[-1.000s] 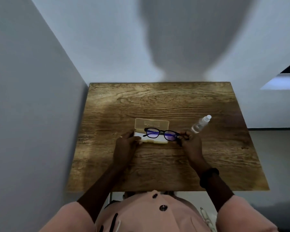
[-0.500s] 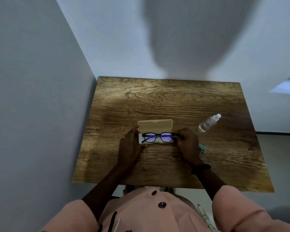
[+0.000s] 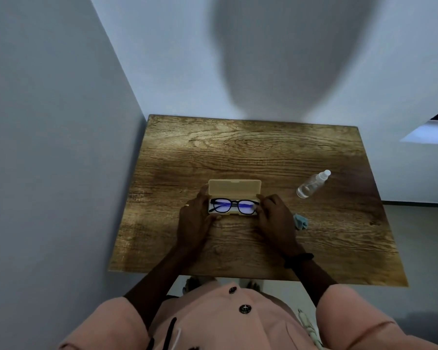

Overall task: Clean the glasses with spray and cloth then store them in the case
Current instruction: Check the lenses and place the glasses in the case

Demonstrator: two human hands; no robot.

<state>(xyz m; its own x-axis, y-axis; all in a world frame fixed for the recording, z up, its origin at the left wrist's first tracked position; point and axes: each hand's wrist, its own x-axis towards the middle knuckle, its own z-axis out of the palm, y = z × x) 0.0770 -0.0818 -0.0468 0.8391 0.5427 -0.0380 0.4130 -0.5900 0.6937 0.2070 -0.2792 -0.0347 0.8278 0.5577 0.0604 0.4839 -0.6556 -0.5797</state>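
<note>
Glasses (image 3: 234, 206) lie folded in the tray of the case (image 3: 234, 189), directly between my two hands, so only the lid is left to close, I judge. My left hand (image 3: 196, 218) cups the case's left end with loosely curled fingers, bracing it; my right hand (image 3: 273, 215) does the same at the right end, holding nothing else. The case looks like smooth, rigid beige plastic, its lid standing open beyond my fingertips. Black frames, glossy lenses with a blue sheen. Just right of my right hand sits the crumpled teal cloth (image 3: 301, 221); farther off, the clear spray bottle (image 3: 311, 185) lies tipped on the grainy wooden table (image 3: 238, 147).
</note>
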